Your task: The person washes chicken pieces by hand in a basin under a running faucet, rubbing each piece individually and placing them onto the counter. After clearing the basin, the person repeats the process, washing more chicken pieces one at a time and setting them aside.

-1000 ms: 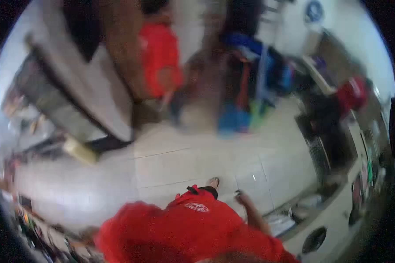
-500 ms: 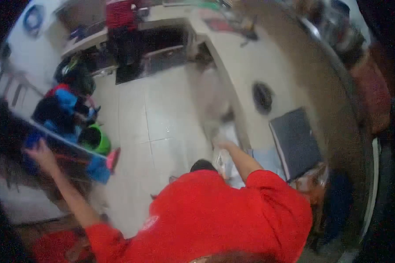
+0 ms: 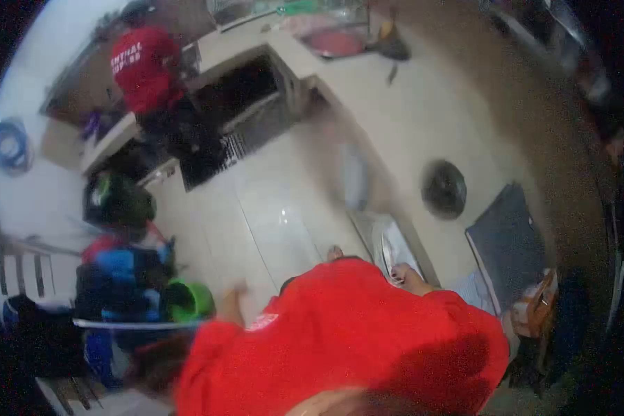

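- Green bucket (image 3: 203, 299): near the left hand (image 3: 231, 304).
- Left hand: blurred; whether spread or closed cannot be told.
- Shiny pale item (image 3: 391, 241): just beside the right hand (image 3: 410, 279).
- Right hand: grip cannot be told.
- Tabletop (image 3: 409, 114): bears a dark round object (image 3: 445, 189).

Below you, pale tiled floor (image 3: 218, 239) with visible joint lines and a small bright reflection, ahead, light counter (image 3: 367, 104) turning a corner above dark recess (image 3: 243, 83), to your left, whitish wall (image 3: 48, 114), lighting uneven.
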`<state>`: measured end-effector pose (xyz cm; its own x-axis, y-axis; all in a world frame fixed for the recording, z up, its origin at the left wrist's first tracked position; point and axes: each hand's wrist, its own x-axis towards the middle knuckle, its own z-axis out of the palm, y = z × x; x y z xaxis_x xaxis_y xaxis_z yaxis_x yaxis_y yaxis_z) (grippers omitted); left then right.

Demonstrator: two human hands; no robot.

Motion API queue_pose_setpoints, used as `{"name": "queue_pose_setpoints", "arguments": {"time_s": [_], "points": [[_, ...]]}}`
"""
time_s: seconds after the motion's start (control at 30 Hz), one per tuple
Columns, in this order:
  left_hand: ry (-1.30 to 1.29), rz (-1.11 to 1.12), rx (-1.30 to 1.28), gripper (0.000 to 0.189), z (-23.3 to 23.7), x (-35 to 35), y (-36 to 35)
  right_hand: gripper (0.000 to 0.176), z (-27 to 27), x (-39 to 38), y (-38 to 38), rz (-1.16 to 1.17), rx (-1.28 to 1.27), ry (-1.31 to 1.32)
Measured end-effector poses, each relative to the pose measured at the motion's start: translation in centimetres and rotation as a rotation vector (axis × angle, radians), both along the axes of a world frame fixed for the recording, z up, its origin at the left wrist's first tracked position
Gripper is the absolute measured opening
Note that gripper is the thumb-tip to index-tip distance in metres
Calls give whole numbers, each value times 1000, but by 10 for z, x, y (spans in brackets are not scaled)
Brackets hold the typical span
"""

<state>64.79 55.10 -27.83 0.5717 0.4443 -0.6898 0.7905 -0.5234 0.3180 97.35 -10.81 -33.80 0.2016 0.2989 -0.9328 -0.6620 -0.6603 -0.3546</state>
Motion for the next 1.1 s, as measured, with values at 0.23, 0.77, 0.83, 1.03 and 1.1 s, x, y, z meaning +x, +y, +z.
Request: {"name": "queue_pose_setpoints", "arguments": {"time_s": [0.23,0.77,0.83,1.03,1.1], "points": [[244,279,-239,47,80,-29,22,32,61,277,218,482,-78,-813],[-263,-298,149,49,33,627,387,26,123,449,494,-152,60,-665],[-337,-157,33,51,96,698,393,25,86,487,480,-403,244,-550],[-444,-339,103,45,92,866,343,28,100,582,473,-78,-151,-1331],[-575,-412,91,44,81,906,315,32,161,649,499,-102,-235,-1032]]}}
